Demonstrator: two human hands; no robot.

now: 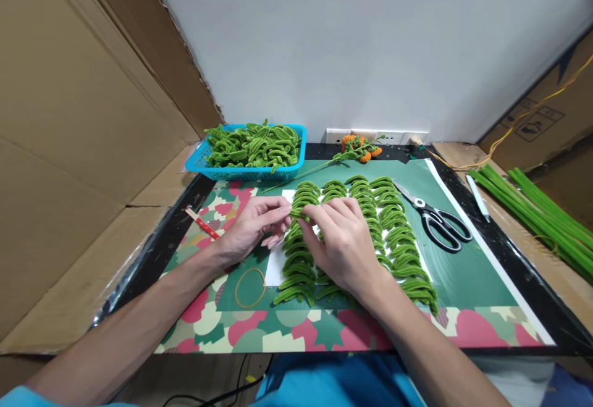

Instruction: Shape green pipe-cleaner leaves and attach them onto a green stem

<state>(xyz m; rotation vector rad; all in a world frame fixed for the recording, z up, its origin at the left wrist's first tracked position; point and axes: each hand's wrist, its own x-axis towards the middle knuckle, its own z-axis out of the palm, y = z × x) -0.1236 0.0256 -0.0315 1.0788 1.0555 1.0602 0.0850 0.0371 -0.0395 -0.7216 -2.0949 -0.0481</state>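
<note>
Between both hands is a short green fuzzy piece, seemingly a chenille stem leaf point(297, 212). My left hand point(257, 222) pinches its left end with thumb and forefinger. At the other end, my right hand point(343, 240) has thumb and fingertips closed on it. Below the hands, similar curved green pieces point(299, 271) lie overlapping in several columns over a white paper sheet point(275, 271). The right hand and forearm cover part of the middle columns. Black-handled scissors point(440, 218) lie partly open to the right of the columns.
A blue plastic basket point(199, 163) heaped with green fuzzy pieces stands at the back left. Behind the columns lies an orange flower stem point(361, 147). A rubber band point(250, 288), a red-and-white strip point(202, 223), a white pen-like tool point(478, 199) and long green stems point(537, 218) lie around.
</note>
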